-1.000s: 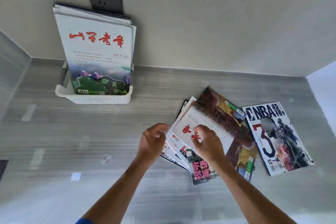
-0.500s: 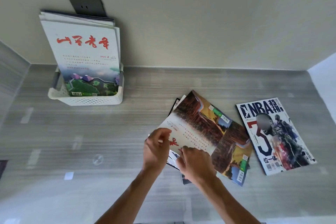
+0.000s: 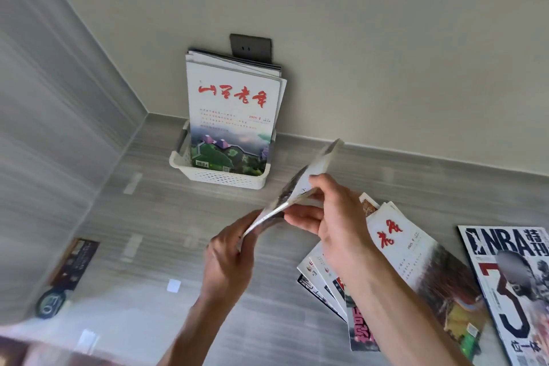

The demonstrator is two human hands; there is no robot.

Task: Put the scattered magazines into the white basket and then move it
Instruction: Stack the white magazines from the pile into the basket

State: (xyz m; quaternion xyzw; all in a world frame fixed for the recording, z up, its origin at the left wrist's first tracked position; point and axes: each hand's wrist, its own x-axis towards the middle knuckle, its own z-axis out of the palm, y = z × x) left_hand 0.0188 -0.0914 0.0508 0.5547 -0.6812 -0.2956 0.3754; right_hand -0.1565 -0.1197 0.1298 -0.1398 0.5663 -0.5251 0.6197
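The white basket [image 3: 208, 177] stands against the back wall with several magazines [image 3: 233, 116] upright in it, the front one with red characters on white. Both hands hold one magazine [image 3: 312, 175] edge-on in the air in front of the basket: my left hand [image 3: 228, 261] grips its lower end, my right hand [image 3: 335, 223] pinches its middle. Right of my hands lies a fanned pile of magazines [image 3: 416, 264] on the grey surface. An NBA magazine [image 3: 511, 285] lies flat at the far right.
A dark wall socket [image 3: 251, 47] sits behind the basket. A grey side wall [image 3: 53, 128] runs along the left. A dark card [image 3: 74, 261] and a round dark object [image 3: 50, 303] lie at the left edge.
Both hands have lifted one magazine off the pile and raised it towards the basket. The view has swung, so the basket now sits near the centre.
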